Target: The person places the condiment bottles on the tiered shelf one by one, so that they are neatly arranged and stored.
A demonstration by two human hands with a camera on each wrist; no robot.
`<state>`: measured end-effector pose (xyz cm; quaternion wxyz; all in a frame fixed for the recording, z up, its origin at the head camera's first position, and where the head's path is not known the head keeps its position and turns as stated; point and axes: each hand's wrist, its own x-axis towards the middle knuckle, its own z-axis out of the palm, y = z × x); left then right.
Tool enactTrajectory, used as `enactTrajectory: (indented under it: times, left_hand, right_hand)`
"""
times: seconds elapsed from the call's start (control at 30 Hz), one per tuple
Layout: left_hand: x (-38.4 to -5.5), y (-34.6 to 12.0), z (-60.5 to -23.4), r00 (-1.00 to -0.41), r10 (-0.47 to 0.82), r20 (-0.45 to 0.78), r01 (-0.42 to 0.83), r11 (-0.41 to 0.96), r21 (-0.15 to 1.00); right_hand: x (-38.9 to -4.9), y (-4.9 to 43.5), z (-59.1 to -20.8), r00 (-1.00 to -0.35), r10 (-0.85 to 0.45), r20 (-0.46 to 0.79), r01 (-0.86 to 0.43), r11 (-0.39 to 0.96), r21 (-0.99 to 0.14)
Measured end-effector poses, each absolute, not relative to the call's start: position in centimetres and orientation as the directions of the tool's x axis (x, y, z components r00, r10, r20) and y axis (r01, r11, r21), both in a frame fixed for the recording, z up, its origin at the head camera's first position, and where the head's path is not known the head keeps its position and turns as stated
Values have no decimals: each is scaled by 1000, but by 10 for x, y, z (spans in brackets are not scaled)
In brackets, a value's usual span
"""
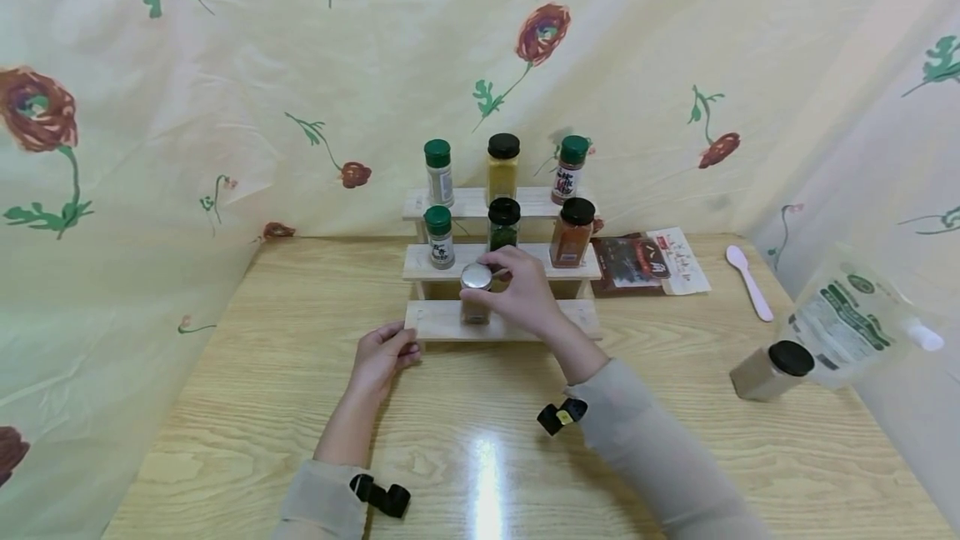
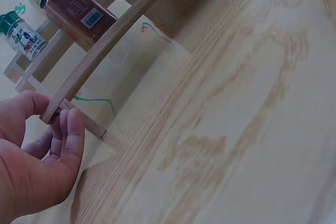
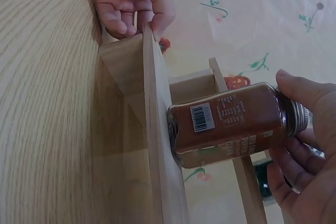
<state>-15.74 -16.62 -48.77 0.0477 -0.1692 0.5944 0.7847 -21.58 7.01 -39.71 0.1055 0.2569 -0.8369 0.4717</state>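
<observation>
A three-step wooden spice rack [image 1: 540, 322] stands against the back of the table. My right hand [image 1: 522, 294] holds a square glass spice jar [image 3: 220, 121] by its silver metal cap [image 3: 299, 117], thumb on one side and fingers on the other. Reddish-brown powder fills this jar, and its base is right at the bottom step, near the middle. With thumb and curled fingers, my left hand [image 1: 380, 359] grips the left end of that same step. In the left wrist view the thumb lies on the board and the fingers are below it.
Green-capped shakers [image 1: 441, 238] and black-capped jars [image 1: 572, 233] occupy the upper two steps. To the right lie spice packets [image 1: 633, 263] and a pale spoon [image 1: 748, 282]. Farther right are a black-capped jar [image 1: 761, 375] and a clear pouch with a white spout [image 1: 840, 319]. Floral cloth [image 1: 375, 40] hangs behind.
</observation>
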Motion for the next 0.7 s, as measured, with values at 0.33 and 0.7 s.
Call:
enactTrajectory:
  times: [0.33, 0.7]
  left_hand:
    - [-158, -166, -489, -935, -141, -326, -275, -293, 916]
    - [-158, -166, -489, -939, -130, -317, -267, -301, 915]
  right_hand:
    - [-214, 65, -400, -841, -353, 409, -536, 450, -714]
    - [-208, 91, -409, -842, -334, 425, -537, 426, -729]
